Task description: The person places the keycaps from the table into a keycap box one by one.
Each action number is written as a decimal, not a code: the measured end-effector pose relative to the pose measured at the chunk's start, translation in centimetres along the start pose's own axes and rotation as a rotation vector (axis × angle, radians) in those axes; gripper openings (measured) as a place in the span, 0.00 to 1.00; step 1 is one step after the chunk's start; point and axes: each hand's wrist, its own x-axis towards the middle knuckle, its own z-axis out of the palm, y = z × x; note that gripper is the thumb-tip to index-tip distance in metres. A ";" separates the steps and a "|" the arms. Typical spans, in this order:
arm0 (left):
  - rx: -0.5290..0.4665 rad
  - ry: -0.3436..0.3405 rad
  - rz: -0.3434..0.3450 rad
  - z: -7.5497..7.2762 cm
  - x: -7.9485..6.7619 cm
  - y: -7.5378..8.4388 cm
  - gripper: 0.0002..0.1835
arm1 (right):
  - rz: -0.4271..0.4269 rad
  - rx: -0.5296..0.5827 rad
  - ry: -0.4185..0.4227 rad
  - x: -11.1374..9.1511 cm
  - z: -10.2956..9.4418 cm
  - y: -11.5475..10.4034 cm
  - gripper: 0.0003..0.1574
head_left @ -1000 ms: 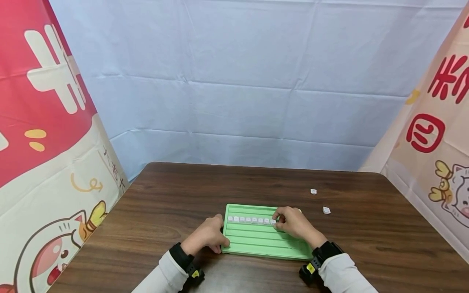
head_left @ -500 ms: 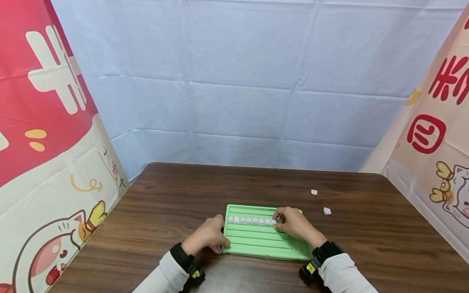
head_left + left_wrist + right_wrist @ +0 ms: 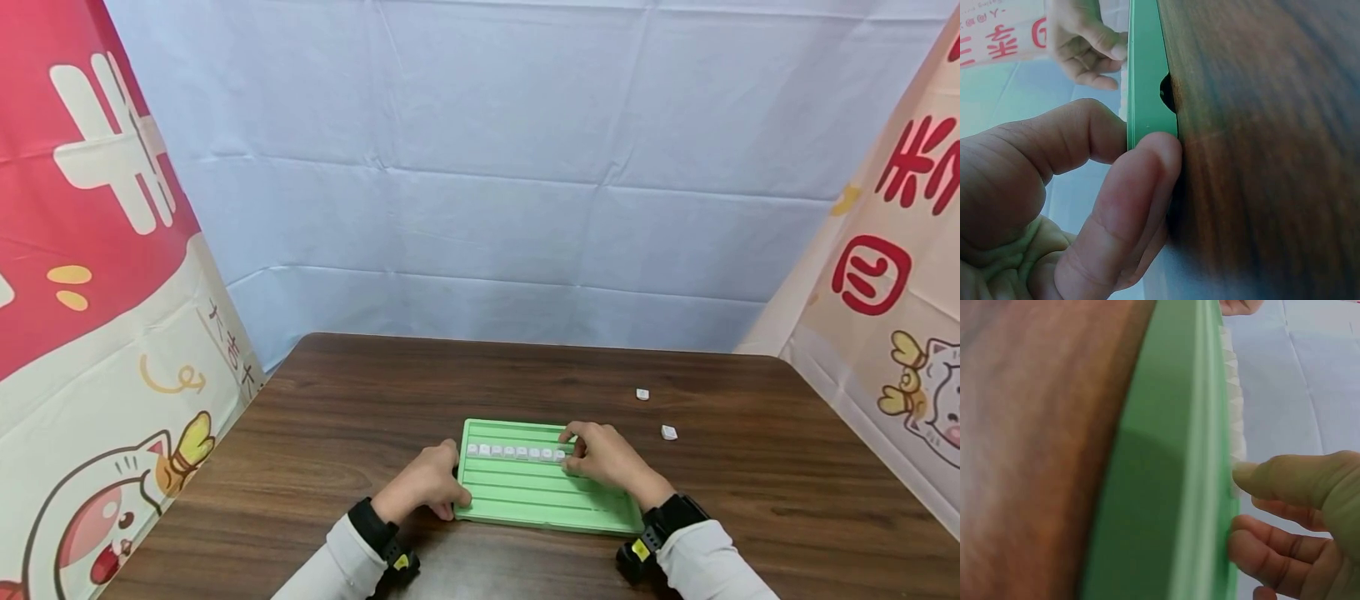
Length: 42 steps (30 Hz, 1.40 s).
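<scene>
A green ridged tray point(image 3: 540, 503) lies on the brown table, with a row of small white keycaps point(image 3: 515, 452) along one of its upper grooves. My left hand point(image 3: 426, 477) grips the tray's left edge, thumb and fingers on either side of it in the left wrist view. Over the right part of the tray, my right hand point(image 3: 603, 454) has its thumb point(image 3: 1254, 478) at the last keycap point(image 3: 559, 456) of the row. Its index finger is raised apart from the thumb. The lower fingers point(image 3: 1260, 550) rest near the tray's ridge in the right wrist view.
Two loose white keycaps, a far one point(image 3: 642, 394) and a nearer one point(image 3: 669, 432), lie on the table point(image 3: 360, 392) to the right beyond the tray. A pale blue cloth point(image 3: 480, 208) hangs behind the table, with printed cloths at both sides.
The right index finger has lifted off the last keycap, opening the pinch; the wrist has shifted slightly right. The left hand and the tray have stayed put.
</scene>
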 end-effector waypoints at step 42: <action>-0.004 -0.011 -0.009 -0.1 0.2 0.0 0.20 | 0.074 -0.174 0.005 -1.2 -2.9 1.6 0.23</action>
